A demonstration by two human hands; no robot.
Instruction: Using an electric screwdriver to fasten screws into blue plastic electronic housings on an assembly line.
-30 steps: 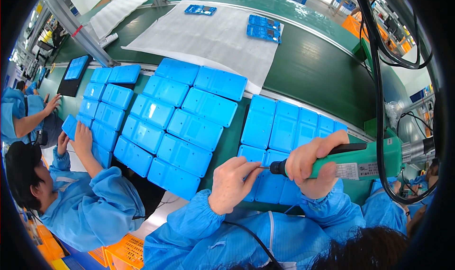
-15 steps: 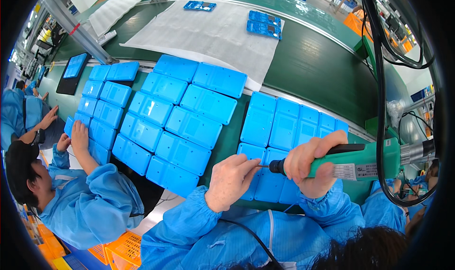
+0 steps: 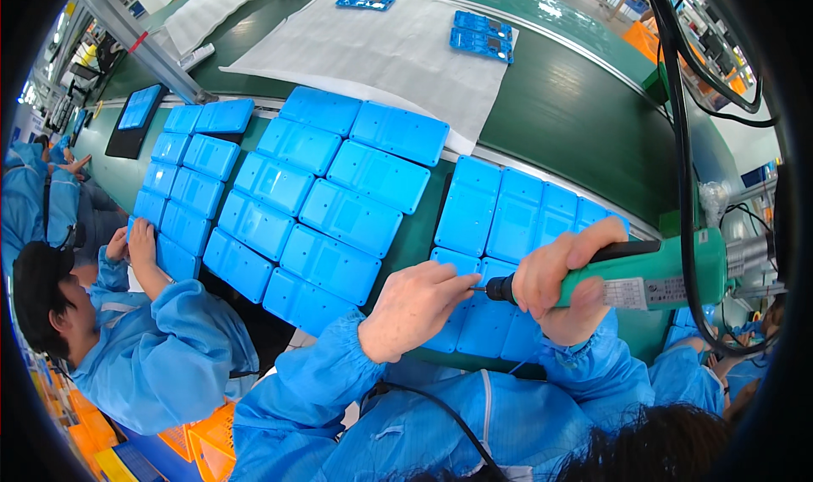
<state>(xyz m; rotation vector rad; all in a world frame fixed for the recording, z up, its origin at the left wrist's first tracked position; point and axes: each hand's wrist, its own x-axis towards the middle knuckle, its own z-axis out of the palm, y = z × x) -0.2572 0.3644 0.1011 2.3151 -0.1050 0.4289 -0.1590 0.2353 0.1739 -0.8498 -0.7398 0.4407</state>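
My right hand (image 3: 555, 287) is wrapped round a green electric screwdriver (image 3: 665, 272), held nearly level with its black nose toward my left hand (image 3: 411, 311). The left thumb and fingers are pinched together at the tip of the thin bit; whatever lies between them is too small to make out. Beneath both hands lies a group of bright blue plastic cases (image 3: 466, 207) with small holes at their corners. Another group of blue cases (image 3: 351, 215) is laid out in rows just left of my left hand.
On the left a co-worker (image 3: 161, 347) in a blue smock touches smaller rows of cases (image 3: 196, 192). A white sheet (image 3: 381, 59) across the green belt bears several blue parts with circuitry (image 3: 481, 35). Black cables (image 3: 682, 143) hang at the right, and orange crates (image 3: 212, 440) stand low on the left.
The view has shifted slightly. My left fingertips now sit closer to the screwdriver's nose, so less of the bit shows. The right hand keeps its grip.
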